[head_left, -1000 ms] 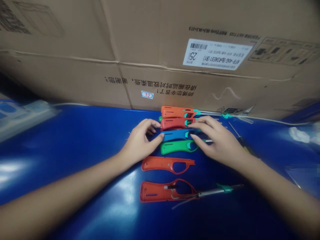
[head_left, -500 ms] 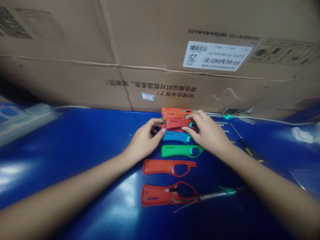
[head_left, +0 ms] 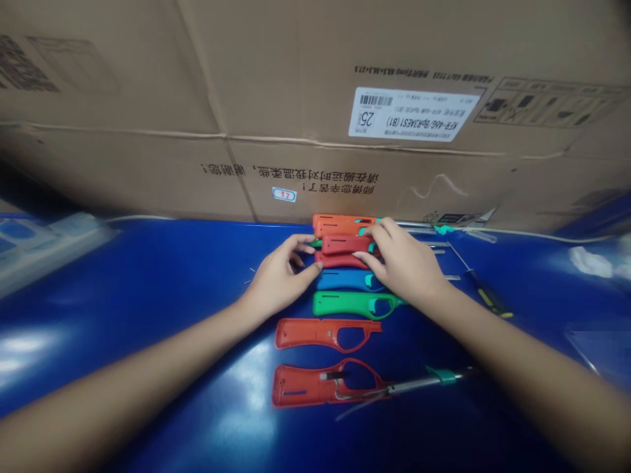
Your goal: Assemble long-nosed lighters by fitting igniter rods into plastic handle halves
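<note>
My right hand (head_left: 407, 263) grips a red gas lighter (head_left: 345, 245) between thumb and fingers, near its trigger. This lighter lies slightly over a second red lighter (head_left: 340, 261). My left hand (head_left: 283, 269) is at the handle ends, fingers curved and apart, with the thumb touching the second red lighter's end and the fingertips beside a green handle end (head_left: 316, 243). Orange lighters (head_left: 340, 226) lie behind; a blue lighter (head_left: 340, 280) and a green lighter (head_left: 345, 304) lie in front. My right hand hides part of the triggers and metal tubes.
Nearer on the blue table (head_left: 187, 368) lie an empty orange half-shell (head_left: 305, 334) and an opened orange lighter (head_left: 300, 387) with its tube and inner parts. A screwdriver (head_left: 480, 289) lies to the right. A large cardboard box (head_left: 276, 79) stands behind.
The held red lighter has shifted slightly back, and more of the second red lighter now shows. Both hands stay in nearly the same places; the whole view has shifted a little.
</note>
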Motion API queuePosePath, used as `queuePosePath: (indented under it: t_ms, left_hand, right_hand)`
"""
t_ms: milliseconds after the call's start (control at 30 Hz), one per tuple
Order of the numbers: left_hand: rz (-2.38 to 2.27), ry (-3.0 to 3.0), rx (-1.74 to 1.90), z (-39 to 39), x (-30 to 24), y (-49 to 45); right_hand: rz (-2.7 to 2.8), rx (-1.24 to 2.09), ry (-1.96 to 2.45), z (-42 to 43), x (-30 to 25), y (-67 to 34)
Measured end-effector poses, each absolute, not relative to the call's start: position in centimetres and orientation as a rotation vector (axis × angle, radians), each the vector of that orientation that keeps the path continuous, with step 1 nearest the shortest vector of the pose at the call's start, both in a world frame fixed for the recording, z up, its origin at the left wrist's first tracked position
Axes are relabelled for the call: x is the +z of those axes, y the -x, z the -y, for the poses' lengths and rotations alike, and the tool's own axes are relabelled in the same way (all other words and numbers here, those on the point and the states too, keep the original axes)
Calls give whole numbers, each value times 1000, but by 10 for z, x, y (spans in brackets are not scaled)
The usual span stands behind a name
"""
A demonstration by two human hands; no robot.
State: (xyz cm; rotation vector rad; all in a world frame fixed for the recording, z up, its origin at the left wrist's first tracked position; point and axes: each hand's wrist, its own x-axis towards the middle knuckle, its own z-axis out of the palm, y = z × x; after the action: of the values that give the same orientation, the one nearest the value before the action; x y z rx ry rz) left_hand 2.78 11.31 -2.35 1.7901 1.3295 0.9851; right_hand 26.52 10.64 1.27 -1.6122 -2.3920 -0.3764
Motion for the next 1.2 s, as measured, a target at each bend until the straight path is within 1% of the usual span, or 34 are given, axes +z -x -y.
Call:
queuePosePath:
  t_ms: [167, 467, 633, 800, 933, 1067, 1200]
  left_hand:
    - [-1358, -1769, 1028, -132, -15, -32]
    - [-1320, -1802, 1078, -144, -16, -41]
    - [-1254, -1713, 1116, -149, -22, -41]
    - [-1173, -1582, 1137, -150, -17, -42]
    - [-1127, -1444, 1206, -150, -7, -44]
    - [-1092, -1242, 1280, -147, 7, -41]
    - [-1085, -1058, 1374, -135, 25, -28]
  right_hand:
    - [2498, -243, 1560, -106, 21, -269]
    - [2341, -132, 1569, -113, 17, -267]
    - [2349, -52, 1573, -114, 13, -267]
    - [2338, -7, 1546, -114, 9, -266]
    - [2371, -85, 1568, -106, 20, -261]
    - [2470, -178, 1660, -90, 49, -261]
    - [2513, -244, 1961, -77, 71, -288]
